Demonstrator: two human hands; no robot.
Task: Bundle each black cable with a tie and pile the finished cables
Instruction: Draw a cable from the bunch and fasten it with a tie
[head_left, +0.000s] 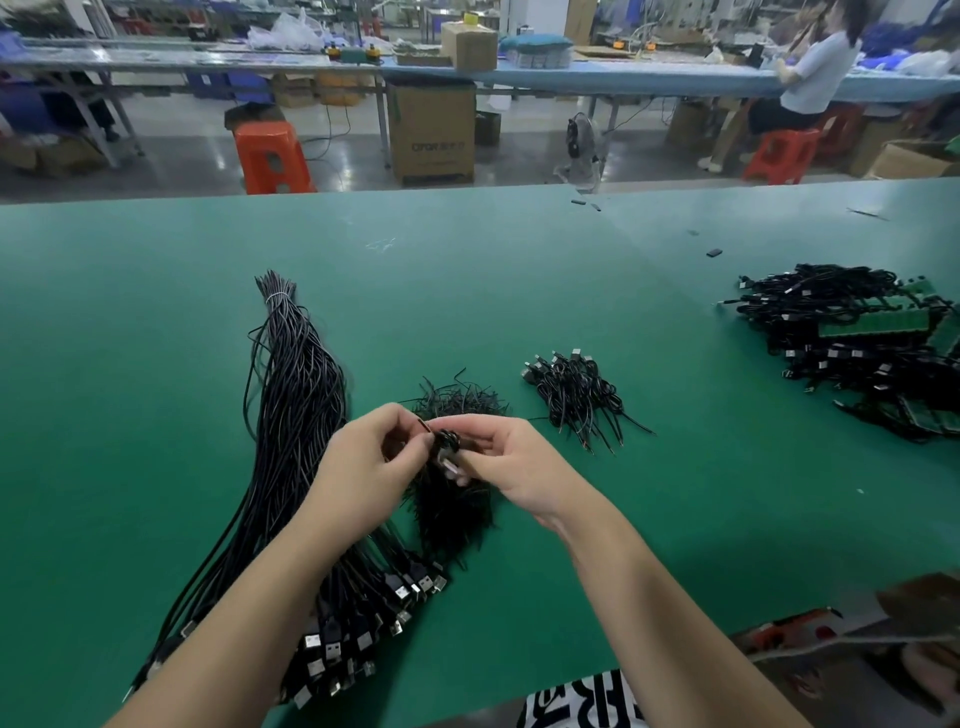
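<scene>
Near edge of the green surface (156, 415) runs right under the forearms. Both hands sit close together above the middle: left hand (363, 462) has its grip pinched on one end of a coiled black cable (448, 441), right hand (511, 462) has its grip clenched round the other side, a silver plug poking out below the fingers. Directly underneath lies one heap of loose black ties (452, 514). Just left of that, one long bundle of unbundled USB cables (296, 415), plugs fanned toward the near edge, tied with a white band at the far tip. To the right, a bit further out, one small pile of finished cables (571, 389), with plenty of bare surface around it. Far right edge: one bigger heap of cables with green circuit boards (857, 338). Beyond the far edge, two orange stools (270, 156).
</scene>
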